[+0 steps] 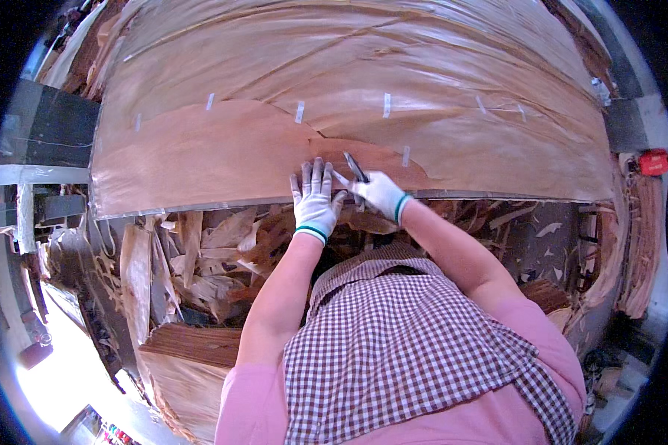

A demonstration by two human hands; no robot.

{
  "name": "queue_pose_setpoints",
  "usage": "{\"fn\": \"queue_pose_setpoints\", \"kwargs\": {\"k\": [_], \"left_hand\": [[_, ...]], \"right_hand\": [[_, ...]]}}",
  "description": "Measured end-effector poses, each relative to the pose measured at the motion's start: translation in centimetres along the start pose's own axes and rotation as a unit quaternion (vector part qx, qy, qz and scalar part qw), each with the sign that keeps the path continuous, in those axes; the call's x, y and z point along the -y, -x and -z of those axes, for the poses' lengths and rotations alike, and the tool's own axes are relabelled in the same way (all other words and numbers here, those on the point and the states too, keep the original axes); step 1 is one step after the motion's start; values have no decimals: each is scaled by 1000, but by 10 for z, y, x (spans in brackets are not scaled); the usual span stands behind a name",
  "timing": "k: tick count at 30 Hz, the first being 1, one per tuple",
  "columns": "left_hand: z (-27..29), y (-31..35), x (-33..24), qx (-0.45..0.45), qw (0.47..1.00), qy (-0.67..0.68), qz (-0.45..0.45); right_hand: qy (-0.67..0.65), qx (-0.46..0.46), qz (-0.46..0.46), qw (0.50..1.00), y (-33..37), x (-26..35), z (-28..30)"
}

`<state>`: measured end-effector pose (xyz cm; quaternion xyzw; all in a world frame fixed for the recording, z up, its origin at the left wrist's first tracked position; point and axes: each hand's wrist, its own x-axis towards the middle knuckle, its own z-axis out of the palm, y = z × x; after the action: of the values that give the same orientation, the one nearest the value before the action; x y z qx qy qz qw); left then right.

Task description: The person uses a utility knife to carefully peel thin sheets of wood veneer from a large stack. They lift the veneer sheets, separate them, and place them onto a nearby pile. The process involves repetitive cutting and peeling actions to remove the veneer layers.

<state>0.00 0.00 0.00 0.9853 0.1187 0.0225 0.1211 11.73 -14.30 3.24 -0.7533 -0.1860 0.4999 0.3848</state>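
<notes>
A cluttered veneer workshop surrounds the wide table (200,204), heaped with offcuts below its edge. At the frame's centre the left hand (315,200) lies released, fingers flat on the thin reddish veneer sheet (223,152), while the right hand (378,191) grips a dark slim knife (355,168). Pressing flat beside the blade should keep the brittle, grainy, tape-patched sheet from splitting.

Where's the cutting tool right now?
In the head view, the dark cutting tool is in the gloved right hand, near the front edge of the veneer sheet, just right of the left hand pressed flat on the sheet.
</notes>
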Motion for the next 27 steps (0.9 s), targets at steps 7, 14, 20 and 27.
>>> {"fn": "queue_pose_setpoints", "kwargs": {"k": [7, 14, 20, 27], "left_hand": [[32, -22, 24, 41, 999, 33, 3], [47, -81, 55, -127, 991, -35, 8], [40, -95, 77, 13, 998, -19, -50], [17, -96, 54, -72, 989, -119, -53]], "right_hand": [[-302, -61, 54, 950, 25, 50, -23], [-439, -134, 49, 887, -63, 90, -18], [-443, -159, -3, 882, -48, 73, -43], [-51, -267, 147, 951, -42, 24, -39]]}}
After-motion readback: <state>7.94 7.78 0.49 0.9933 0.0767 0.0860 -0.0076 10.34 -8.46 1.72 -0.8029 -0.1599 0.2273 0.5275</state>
